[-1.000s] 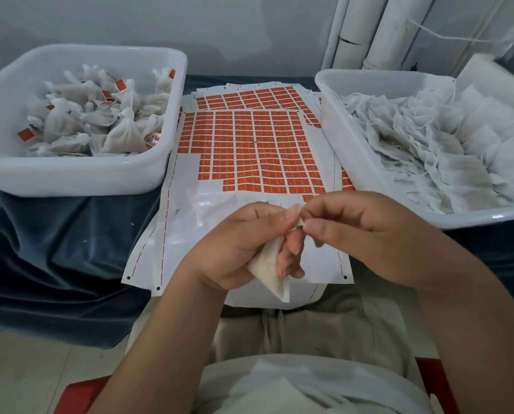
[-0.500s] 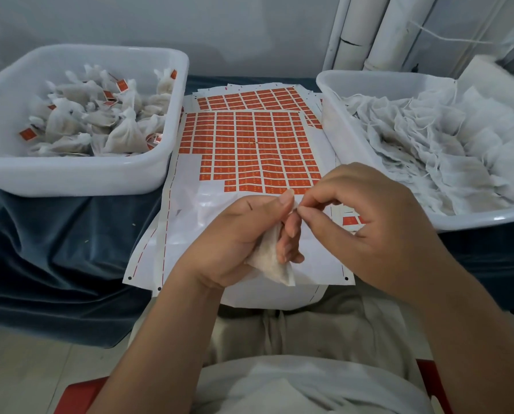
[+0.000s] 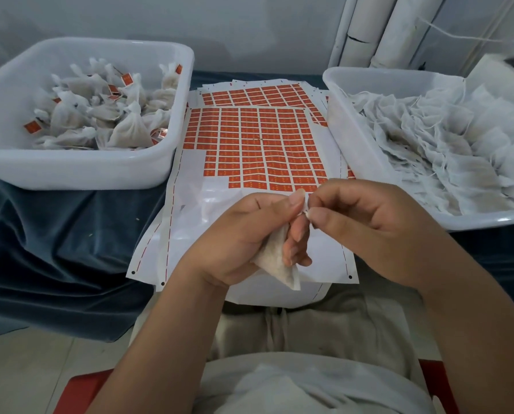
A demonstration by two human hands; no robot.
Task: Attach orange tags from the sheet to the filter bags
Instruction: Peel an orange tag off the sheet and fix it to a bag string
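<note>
Two hands above the bare near end of the tag sheet (image 3: pixel 208 216): left hand (image 3: pixel 244 234) curled round a filled filter bag (image 3: pixel 276 261), right hand (image 3: pixel 369 222) pinching the bag's top. Left of sheet, white tub (image 3: pixel 70 171) of tagged bags (image 3: pixel 130 127); right of sheet, second tub (image 3: pixel 351 144) of untagged bags (image 3: pixel 429 138).

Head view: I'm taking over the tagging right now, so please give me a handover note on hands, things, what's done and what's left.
Left hand grips a filter bag above the tag sheet; right hand pinches its top. No tag shows on it.
Done: tagged bags lie in the left bin.
Left: tag this bag, then the untagged bags in the right bin; many orange tags remain on the sheet.
</note>
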